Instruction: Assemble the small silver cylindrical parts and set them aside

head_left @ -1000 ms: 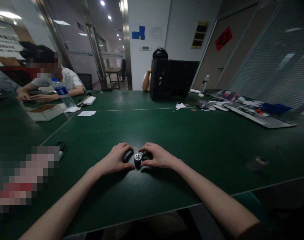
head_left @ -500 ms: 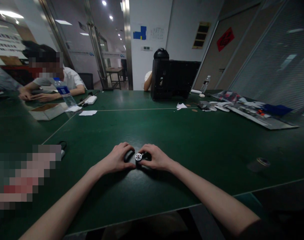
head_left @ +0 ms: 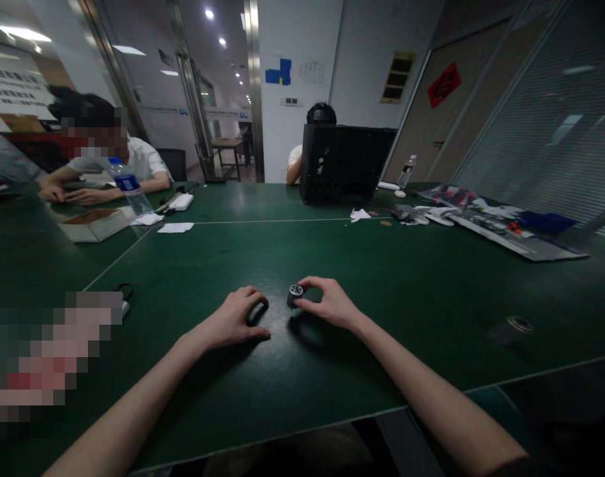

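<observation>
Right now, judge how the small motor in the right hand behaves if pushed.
The small motor pinched by the right hand looks rigid, probably heavy for its size. Its round body would likely roll if laid down on the green table.

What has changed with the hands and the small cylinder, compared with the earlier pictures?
The right hand has taken the small black cylinder with a metal end between its fingertips and moved it rightward, away from the left hand, tilting it. The left hand stayed in place, over the dark object.
</observation>
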The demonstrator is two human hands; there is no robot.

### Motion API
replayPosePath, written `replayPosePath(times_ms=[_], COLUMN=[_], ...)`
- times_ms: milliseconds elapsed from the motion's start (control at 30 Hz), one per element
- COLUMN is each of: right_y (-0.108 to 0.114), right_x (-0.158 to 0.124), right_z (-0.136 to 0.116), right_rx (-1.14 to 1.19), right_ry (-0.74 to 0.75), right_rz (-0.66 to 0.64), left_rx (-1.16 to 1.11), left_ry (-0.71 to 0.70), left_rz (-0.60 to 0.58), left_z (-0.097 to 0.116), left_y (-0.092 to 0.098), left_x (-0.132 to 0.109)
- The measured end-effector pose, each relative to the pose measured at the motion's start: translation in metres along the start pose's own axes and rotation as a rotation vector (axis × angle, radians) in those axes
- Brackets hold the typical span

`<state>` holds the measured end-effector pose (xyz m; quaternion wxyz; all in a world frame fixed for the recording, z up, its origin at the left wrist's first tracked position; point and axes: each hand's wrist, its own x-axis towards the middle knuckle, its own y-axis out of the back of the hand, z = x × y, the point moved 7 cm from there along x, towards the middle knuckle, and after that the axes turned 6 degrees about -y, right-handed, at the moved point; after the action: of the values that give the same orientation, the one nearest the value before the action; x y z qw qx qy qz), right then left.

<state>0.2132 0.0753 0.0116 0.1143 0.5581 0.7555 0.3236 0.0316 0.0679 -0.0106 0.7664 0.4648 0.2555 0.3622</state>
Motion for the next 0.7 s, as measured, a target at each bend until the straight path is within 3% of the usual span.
replayPosePath(times_ms=[167,300,400,567,700], right_y=[0.023,0.063,0.109,0.207,0.26], right_x=[-0.026,-0.053,-0.071,-0.098,-0.118], right_z=[0.017,0.044,0.075,0.14,0.19], right_rx=[-0.03,-0.142,-0.277,-0.559,-0.683], right_ry=[-0.095,-0.206,-0.315,-0.53,-0.649], right_rz=[0.012,0.097,0.166,0.306,0.274], left_rx=[0.005,-0.001,-0.002,-0.012,-0.005], left_ry=[0.013,0.008,-0.004,0.015,0.009], left_rz=[-0.007,-0.008,0.0,-0.011,-0.007], left_z=[-0.004,-0.007,-0.006,-0.003,-0.001], left_y=[-0.001,-0.002,-0.002,-0.001,0.002], left_x=[0.0,-0.001,-0.001,-0.001,-0.001])
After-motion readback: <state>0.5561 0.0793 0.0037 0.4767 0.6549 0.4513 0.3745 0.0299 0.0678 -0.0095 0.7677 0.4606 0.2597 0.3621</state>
